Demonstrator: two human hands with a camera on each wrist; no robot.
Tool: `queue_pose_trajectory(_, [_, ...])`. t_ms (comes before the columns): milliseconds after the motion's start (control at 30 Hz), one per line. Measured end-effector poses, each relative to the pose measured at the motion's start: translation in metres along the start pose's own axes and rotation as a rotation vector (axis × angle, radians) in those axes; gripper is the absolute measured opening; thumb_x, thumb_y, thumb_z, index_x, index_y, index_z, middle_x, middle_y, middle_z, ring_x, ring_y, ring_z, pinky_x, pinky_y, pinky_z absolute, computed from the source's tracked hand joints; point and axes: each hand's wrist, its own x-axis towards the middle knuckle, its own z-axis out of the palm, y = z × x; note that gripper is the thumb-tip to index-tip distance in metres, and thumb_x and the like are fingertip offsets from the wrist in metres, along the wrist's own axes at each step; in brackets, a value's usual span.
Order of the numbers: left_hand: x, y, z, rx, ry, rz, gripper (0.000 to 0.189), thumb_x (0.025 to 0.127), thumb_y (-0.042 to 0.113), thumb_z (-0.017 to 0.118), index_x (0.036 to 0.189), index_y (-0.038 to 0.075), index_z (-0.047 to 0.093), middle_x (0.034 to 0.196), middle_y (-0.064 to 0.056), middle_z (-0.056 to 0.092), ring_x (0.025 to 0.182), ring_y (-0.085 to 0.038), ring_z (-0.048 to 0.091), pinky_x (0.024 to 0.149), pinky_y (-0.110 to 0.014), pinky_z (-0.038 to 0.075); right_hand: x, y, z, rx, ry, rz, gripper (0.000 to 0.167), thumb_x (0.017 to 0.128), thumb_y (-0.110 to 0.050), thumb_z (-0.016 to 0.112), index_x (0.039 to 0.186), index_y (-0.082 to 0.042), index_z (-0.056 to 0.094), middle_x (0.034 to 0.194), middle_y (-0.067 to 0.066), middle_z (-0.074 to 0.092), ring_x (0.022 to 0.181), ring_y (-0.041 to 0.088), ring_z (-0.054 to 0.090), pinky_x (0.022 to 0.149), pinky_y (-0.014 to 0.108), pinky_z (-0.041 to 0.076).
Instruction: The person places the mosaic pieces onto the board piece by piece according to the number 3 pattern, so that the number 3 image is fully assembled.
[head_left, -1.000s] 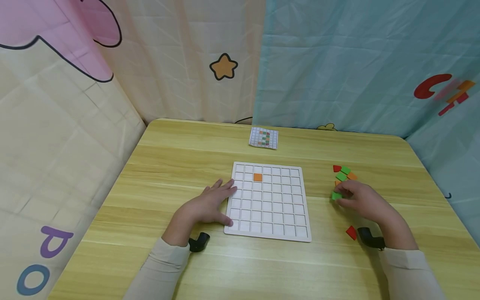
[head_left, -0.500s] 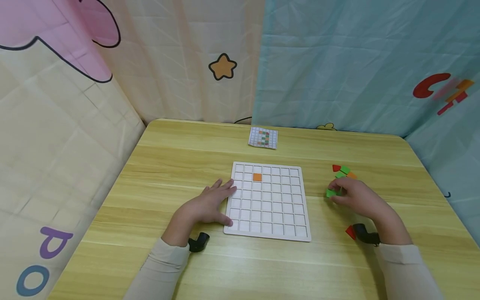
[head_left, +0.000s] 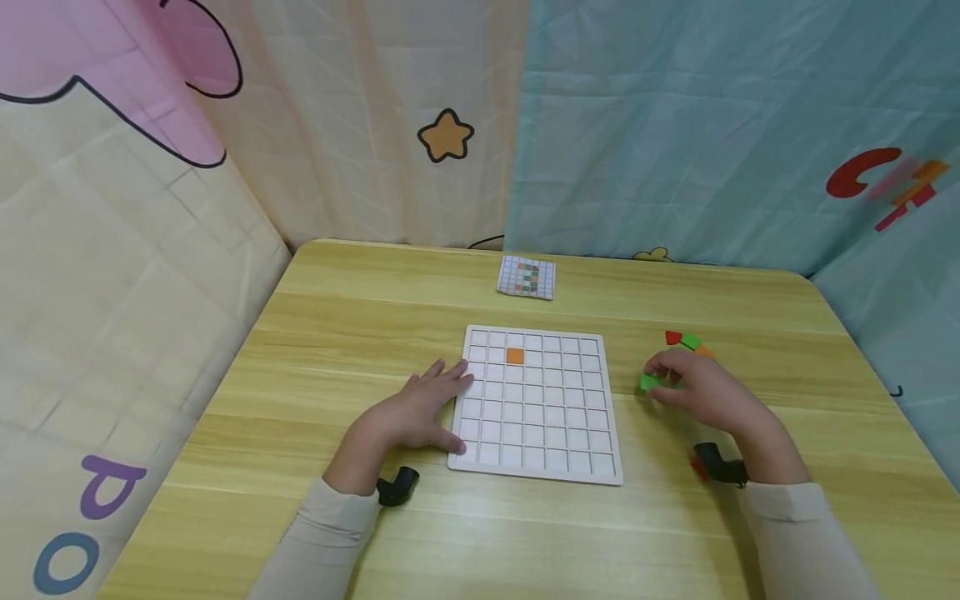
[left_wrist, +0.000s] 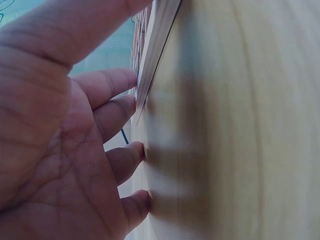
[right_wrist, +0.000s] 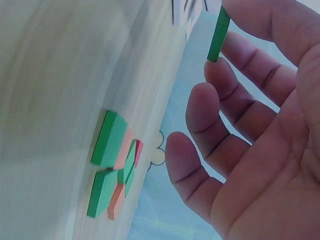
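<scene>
A white grid board (head_left: 555, 417) lies flat on the table, with one orange square tile (head_left: 515, 356) in a cell of its second row. My left hand (head_left: 412, 410) is spread at the board's left edge, thumb and fingertips resting on its rim. Right of the board, my right hand (head_left: 705, 387) pinches a green square tile (right_wrist: 218, 37) between thumb and fingers, raised off the table in the right wrist view. Below that hand lie loose tiles, among them green tiles (right_wrist: 109, 139) and an orange tile (right_wrist: 116, 201); the head view hides most of them behind the hand.
A small printed card (head_left: 527, 277) with a coloured grid pattern lies behind the board. A red tile (head_left: 699, 467) is partly covered by the black wrist camera (head_left: 720, 464). Patterned curtains (head_left: 645, 125) hang behind the wooden table (head_left: 360, 308).
My right hand has moved left toward the board with the green tile pinched in it, away from the loose tiles. The left hand stays at the board's edge.
</scene>
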Motion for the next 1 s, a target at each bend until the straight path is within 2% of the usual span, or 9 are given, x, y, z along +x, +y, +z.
queue_pose_trajectory(433, [-0.001, 0.0, -0.001, -0.009, -0.004, 0.001, 0.098, 0.076, 0.031, 0.087, 0.156, 0.014, 0.033, 0.165, 0.001, 0.015, 0.152, -0.028, -0.002, 0.12, -0.053, 0.003, 0.013, -0.014, 0.007, 0.033, 0.007, 0.006, 0.021, 0.088, -0.011, 0.075, 0.106, -0.005, 0.067, 0.102, 0.005, 0.064, 0.091, 0.024, 0.057, 0.077, 0.042, 0.051])
queue_pose_trajectory(733, [-0.002, 0.001, -0.001, -0.004, 0.0, 0.006, 0.098, 0.076, 0.031, 0.087, 0.156, 0.015, 0.034, 0.165, 0.002, 0.015, 0.152, -0.028, -0.002, 0.12, -0.053, 0.003, 0.026, -0.025, 0.011, 0.056, -0.02, 0.021, 0.022, 0.09, -0.013, 0.073, 0.109, -0.006, 0.066, 0.103, 0.005, 0.063, 0.094, 0.026, 0.055, 0.08, 0.042, 0.05])
queue_pose_trajectory(1000, [-0.002, 0.0, -0.001, 0.0, 0.0, 0.007, 0.098, 0.075, 0.032, 0.088, 0.156, 0.015, 0.034, 0.165, 0.002, 0.016, 0.152, -0.028, -0.001, 0.12, -0.053, 0.004, 0.038, -0.031, 0.018, 0.079, -0.01, -0.025, 0.02, 0.089, -0.01, 0.073, 0.108, -0.006, 0.067, 0.102, 0.004, 0.062, 0.094, 0.024, 0.055, 0.081, 0.042, 0.049])
